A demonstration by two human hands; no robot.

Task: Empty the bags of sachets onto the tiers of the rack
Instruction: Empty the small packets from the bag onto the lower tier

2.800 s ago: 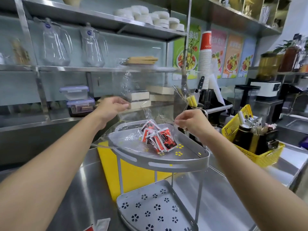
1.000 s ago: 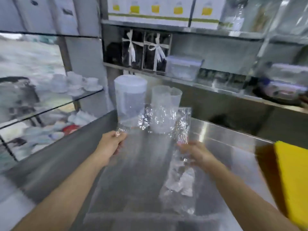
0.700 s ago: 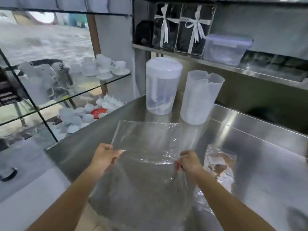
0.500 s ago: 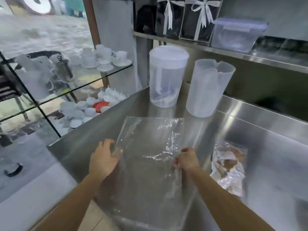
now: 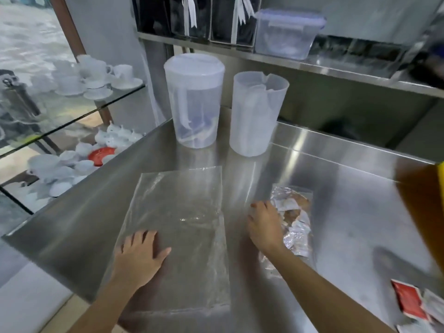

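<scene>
A left hand (image 5: 139,257), fingers spread, flattens an empty bag (image 5: 177,227) while the right hand (image 5: 264,227), fingers seemingly loosely curled, reaches a bag of sachets (image 5: 296,219).

This looked like a café or drinks-shop kitchen. A stainless-steel bench (image 5: 336,212) carried two translucent plastic pitchers (image 5: 194,99), under a steel shelf (image 5: 336,66) with a lidded storage box (image 5: 288,32). White cups and saucers (image 5: 96,78) filled glass shelves (image 5: 72,121) at left.
</scene>
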